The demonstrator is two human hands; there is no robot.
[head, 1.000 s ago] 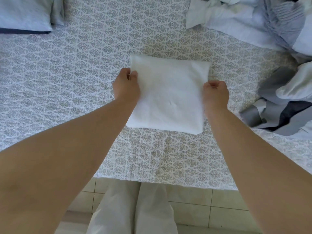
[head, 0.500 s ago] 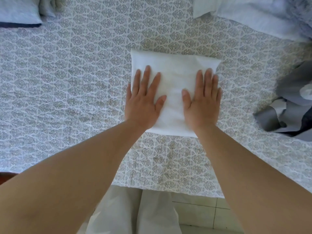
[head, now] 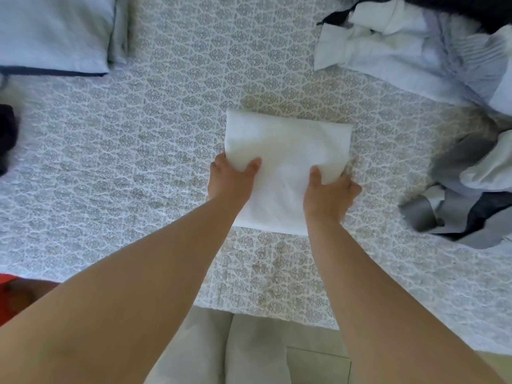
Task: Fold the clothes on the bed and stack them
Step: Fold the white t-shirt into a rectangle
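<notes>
While the folded white cloth point(head: 288, 151) lies mid-bed point(head: 138, 162), left hand point(head: 231, 180) and right hand point(head: 328, 192) pinch its side edges; light, limp fabric likely needs support underneath.

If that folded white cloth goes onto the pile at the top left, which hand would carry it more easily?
Probably the left hand: it grips the folded white cloth on the side facing the pale blue folded stack; the right hand would cross over.

The folded white cloth square point(head: 288, 151) between the hands looked matt and smooth; beneath them the grey-patterned quilted bed cover point(head: 138, 162) looked textured, matt cloth.
</notes>
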